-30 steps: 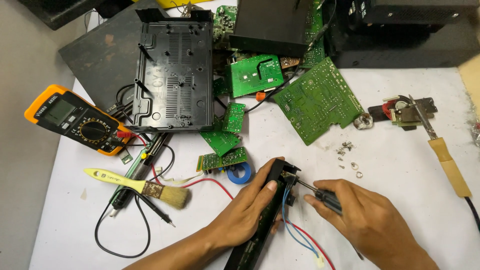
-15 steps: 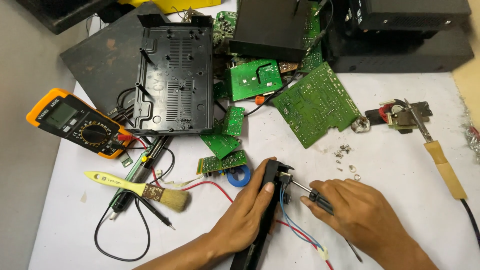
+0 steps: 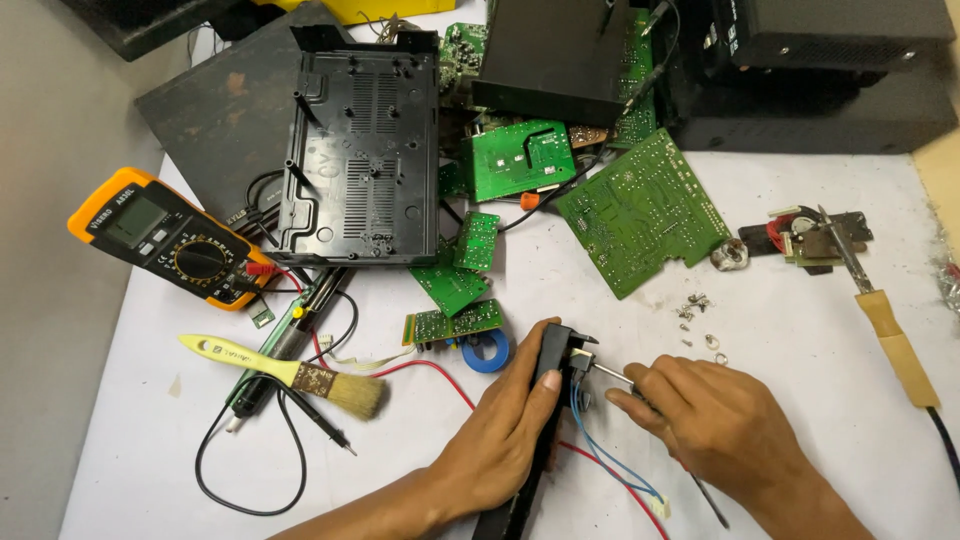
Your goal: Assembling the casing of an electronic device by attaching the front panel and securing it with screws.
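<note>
Left hand (image 3: 500, 440) is wrapped around a long black casing (image 3: 535, 430) lying at the near edge of the white worktop (image 3: 800, 340). Right hand (image 3: 715, 420) pinches a screwdriver (image 3: 612, 373), tip at the casing's upper end by blue and red wires (image 3: 600, 460). Beyond: blue tape roll (image 3: 490, 350), paintbrush (image 3: 290, 375), multimeter (image 3: 165, 237), green circuit boards (image 3: 640, 210).

I see a long black plastic housing (image 3: 540, 420) lying slantwise near the desk's front edge, blue and red wires (image 3: 600, 455) trailing out, a thin screwdriver (image 3: 612, 373) tip at its upper end.
</note>
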